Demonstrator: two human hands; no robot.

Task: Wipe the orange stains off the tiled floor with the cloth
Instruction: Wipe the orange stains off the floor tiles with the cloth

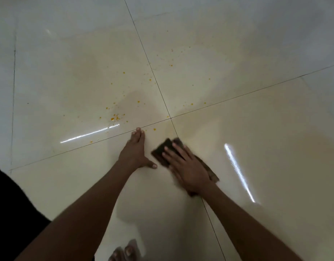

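Right hand [188, 167] flat, fingers spread, pressing dark brown cloth [161, 150] onto glossy cream tiled floor [256, 129]. Left hand [135, 152] open, braced on tile. Small orange stains [113, 118] beyond.

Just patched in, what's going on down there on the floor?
A person is crouched over a glossy tiled floor, wiping it. The right hand presses flat on a dark brown cloth near where four tiles meet. The left hand rests flat on the tile beside it, bracing. Orange stains are scattered beyond the hands, thickest on the far-left tile, with finer specks further out, not yet wiped.
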